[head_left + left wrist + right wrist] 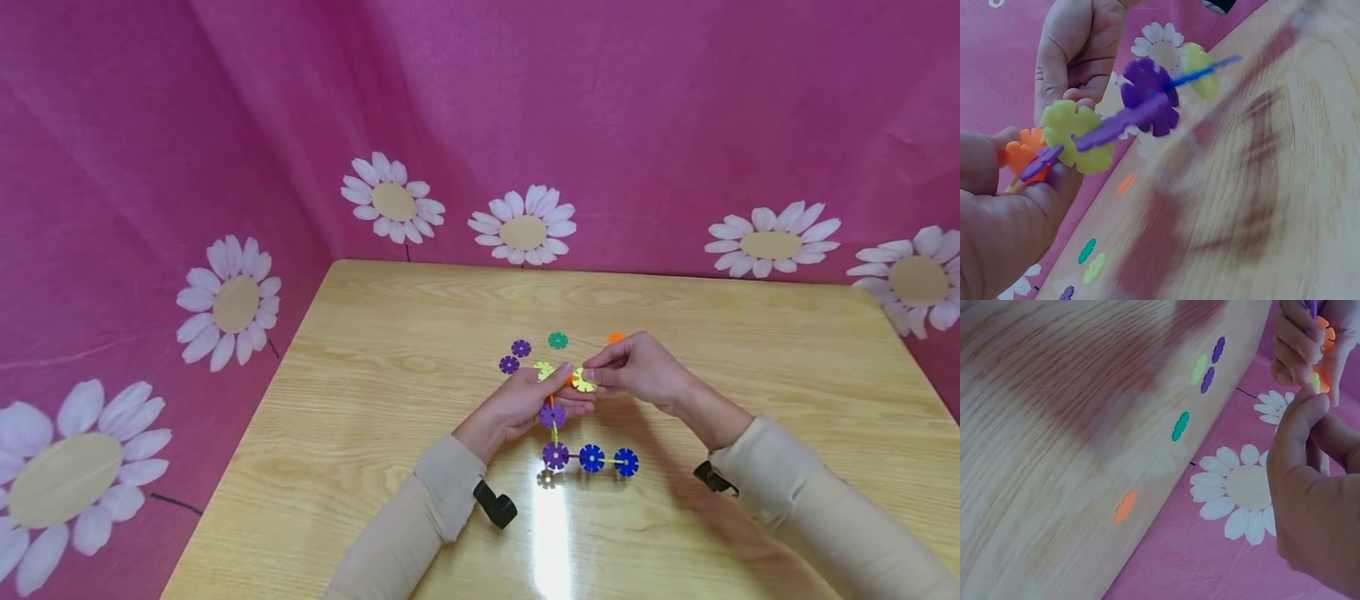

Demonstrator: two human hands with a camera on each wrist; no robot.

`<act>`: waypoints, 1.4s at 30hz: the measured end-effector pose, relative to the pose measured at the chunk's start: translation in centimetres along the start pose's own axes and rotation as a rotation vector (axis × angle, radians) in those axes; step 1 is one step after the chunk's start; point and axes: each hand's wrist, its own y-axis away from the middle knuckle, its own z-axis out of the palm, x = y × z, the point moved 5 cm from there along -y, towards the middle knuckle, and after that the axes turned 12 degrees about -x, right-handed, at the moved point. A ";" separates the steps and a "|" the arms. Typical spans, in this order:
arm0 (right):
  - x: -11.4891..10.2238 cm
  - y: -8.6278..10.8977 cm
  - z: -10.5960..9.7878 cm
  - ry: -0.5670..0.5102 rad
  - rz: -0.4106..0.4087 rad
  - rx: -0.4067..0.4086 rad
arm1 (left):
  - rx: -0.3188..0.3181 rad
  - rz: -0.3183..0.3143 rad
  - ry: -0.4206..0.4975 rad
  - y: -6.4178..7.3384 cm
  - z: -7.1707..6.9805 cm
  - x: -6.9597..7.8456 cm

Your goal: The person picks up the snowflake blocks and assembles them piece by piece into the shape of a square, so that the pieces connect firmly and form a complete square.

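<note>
My left hand (pixel 525 400) holds a chain of notched, snowflake-shaped plastic discs between thumb and fingers. Orange discs (pixel 1022 153) sit in its grasp, and the rest of the chain hangs toward me. Purple discs (pixel 556 456) follow, with a thin yellow one edge-on between them, then the row turns right to blue discs (pixel 592 458). With thumb and forefinger, my right hand (pixel 645 371) pinches a yellow disc (pixel 583 380) against the orange end of the chain. From the right wrist, fingertips mostly hide that yellow disc.
Loose discs lie on the wooden table (pixel 337 400) beyond my hands: two purple (pixel 521 348), a yellow-green (pixel 1199 369), a green (pixel 557 340) and an orange (pixel 617 337). A pink cloth (pixel 637 125) with white daisies hangs behind and to the left.
</note>
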 end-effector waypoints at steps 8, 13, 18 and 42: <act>-0.8 -2.0 -1.1 0.182 -0.071 -0.121 | 0.018 0.009 0.076 0.1 -0.4 -0.8; -1.3 -5.0 -1.5 0.502 -0.202 -0.080 | -0.008 -0.018 0.060 0.1 -0.4 -1.4; -2.1 -8.0 -0.2 0.841 -0.319 -0.127 | -0.026 -0.010 0.054 0.0 -0.3 -1.5; -1.4 -13.8 3.1 0.979 -0.339 -0.232 | -0.012 -0.026 0.099 0.5 -1.5 -1.3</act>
